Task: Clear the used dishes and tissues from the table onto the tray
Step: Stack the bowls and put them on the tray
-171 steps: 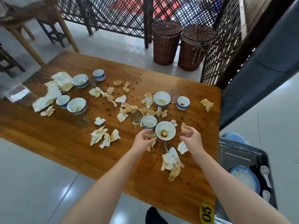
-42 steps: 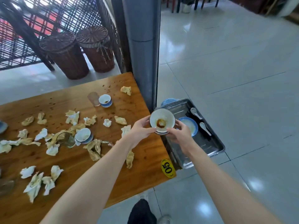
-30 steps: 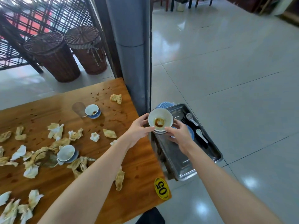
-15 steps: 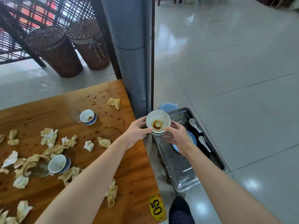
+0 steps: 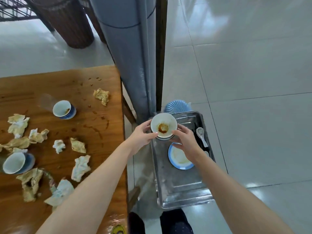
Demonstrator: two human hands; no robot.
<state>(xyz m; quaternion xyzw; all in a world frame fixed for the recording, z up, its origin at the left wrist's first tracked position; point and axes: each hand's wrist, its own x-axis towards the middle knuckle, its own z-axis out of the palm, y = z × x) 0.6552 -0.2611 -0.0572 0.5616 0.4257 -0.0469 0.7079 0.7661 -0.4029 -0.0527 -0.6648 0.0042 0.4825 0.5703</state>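
The bowl (image 5: pixel 163 126) is glazed ceramic: rigid, brittle, moderately light, and slick inside where a brown sauce residue lies at the bottom. Take hold of it by the outer wall just under the rim, on opposite sides, and keep it level so the residue does not run. It is held this way now. The left hand (image 5: pixel 141 138) grips the left side with thumb and curled fingers (image 5: pixel 147 123), and the right hand (image 5: pixel 186 141) grips the right side the same way. A second rim shows directly beneath the bowl, so this may be a stack of two dishes, but the hands hide too much of it to be sure. The bowl hangs above the far left corner of the metal tray (image 5: pixel 177 188), which sits low beside the wooden surface (image 5: pixel 84 85). It is not yet set down. The tray already holds a blue-rimmed plate (image 5: pixel 179 159) and a white spoon (image 5: pixel 201 135). Lower the bowl slowly onto bare metal, well clear of the plate, to avoid chipping. Several seconds earlier the bowl stood on the surface among crumpled tissues (image 5: pixel 80 168). It has since been carried off the edge to the tray with the two-handed grip unchanged. The tissues and two cups (image 5: pixel 63 109) remain to be cleared.
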